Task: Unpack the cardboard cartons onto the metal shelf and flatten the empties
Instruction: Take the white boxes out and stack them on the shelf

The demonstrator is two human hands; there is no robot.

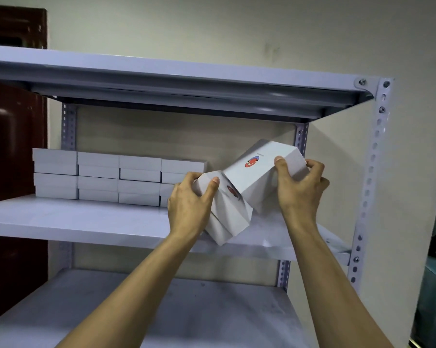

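My left hand (190,199) grips a stack of white boxes (230,214) with a red and blue logo, tilted over the front of the middle shelf (73,222). My right hand (299,187) grips another stack of the same white boxes (259,169), tilted the other way and higher. The two stacks touch in the middle. At the back left of that shelf, several white boxes (98,177) stand in neat stacked rows.
The grey metal shelf unit has a top shelf (161,81) close overhead, a bare lower shelf (174,310), and a perforated upright (372,172) at the right. A dark wooden door (13,121) is at the left. Clutter sits at the far right edge.
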